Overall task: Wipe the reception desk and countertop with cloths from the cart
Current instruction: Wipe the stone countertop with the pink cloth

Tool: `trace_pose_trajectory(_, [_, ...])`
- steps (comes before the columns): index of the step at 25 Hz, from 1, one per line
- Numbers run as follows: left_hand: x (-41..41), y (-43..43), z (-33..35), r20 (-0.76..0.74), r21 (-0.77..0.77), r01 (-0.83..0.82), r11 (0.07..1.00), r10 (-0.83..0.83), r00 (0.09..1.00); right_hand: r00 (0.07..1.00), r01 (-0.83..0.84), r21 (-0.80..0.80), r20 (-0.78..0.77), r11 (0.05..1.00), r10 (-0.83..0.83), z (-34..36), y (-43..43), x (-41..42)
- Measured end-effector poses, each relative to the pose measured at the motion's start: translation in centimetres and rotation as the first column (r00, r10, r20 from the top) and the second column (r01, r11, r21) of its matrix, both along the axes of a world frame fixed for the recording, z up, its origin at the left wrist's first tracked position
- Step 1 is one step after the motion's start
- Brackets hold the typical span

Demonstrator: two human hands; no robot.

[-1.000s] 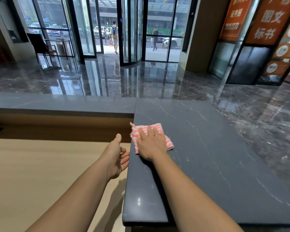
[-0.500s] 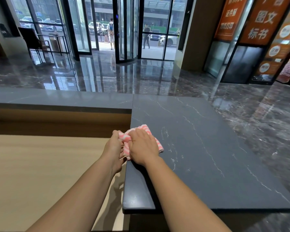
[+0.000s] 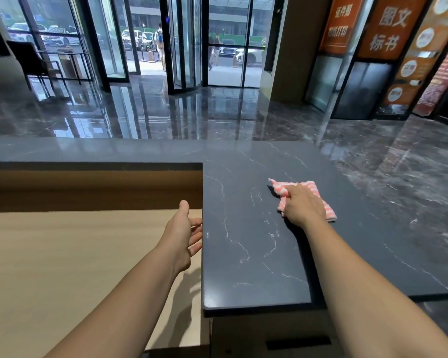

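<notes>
A pink-and-white striped cloth (image 3: 323,211) lies on the dark marble countertop (image 3: 251,254), towards its middle right. My right hand (image 3: 302,205) rests palm-down on the cloth and presses it onto the stone; the cloth's left end is bunched at my fingertips. My left hand (image 3: 183,235) hovers with relaxed fingers beside the countertop's left edge, above the lower wooden desk (image 3: 62,267), and holds nothing. The cart is out of view.
The countertop continues as a narrow ledge (image 3: 88,151) to the left, above a wooden recess. Beyond it lie a glossy marble lobby floor (image 3: 166,112), a revolving glass door (image 3: 184,42), a chair (image 3: 34,60) at far left, and orange signs (image 3: 388,27) at right.
My right hand has slid the cloth from the countertop's left edge to the right and farther away. My left hand has let go of the cloth and drawn back, open, beside the edge.
</notes>
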State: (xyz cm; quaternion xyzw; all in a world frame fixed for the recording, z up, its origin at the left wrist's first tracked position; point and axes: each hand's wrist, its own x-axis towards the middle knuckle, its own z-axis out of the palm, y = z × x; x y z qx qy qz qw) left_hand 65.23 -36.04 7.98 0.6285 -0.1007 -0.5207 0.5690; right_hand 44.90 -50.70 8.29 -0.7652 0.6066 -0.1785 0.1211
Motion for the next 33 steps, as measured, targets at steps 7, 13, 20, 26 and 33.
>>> trace_pose_trajectory(7, [-0.3, 1.8, -1.0, -0.088, -0.022, 0.035, 0.999, -0.037, 0.995, 0.96, -0.275, -0.079, -0.075, 0.958, 0.27, -2.6, 8.2, 8.5])
trace_pose_trajectory(13, [-0.7, 3.0, -0.5, -0.194, -0.05, -0.027, 0.998, 0.017, 0.981, 0.916, -0.391, -0.067, -0.122, 0.918, 0.381, -3.2, 14.1, 12.5])
trace_pose_trajectory(20, [-2.0, 2.9, 1.1, -0.095, -0.057, -0.082, 0.995, 0.077, 0.993, 0.908, -0.418, -0.099, -0.029, 0.903, 0.417, -2.2, 12.5, 7.6])
trace_pose_trajectory(26, [-3.7, 3.9, 1.9, -0.034, -0.034, -0.108, 0.994, 0.107, 0.994, 0.976, -0.215, -0.03, -0.051, 0.976, 0.214, -1.3, 7.6, -4.0])
trace_pose_trajectory(33, [-5.1, 7.3, 1.6, 0.019, -0.056, -0.079, 0.995, 0.08, 0.997, 0.995, -0.033, -0.007, -0.091, 0.999, 0.032, -1.3, 6.9, -5.3])
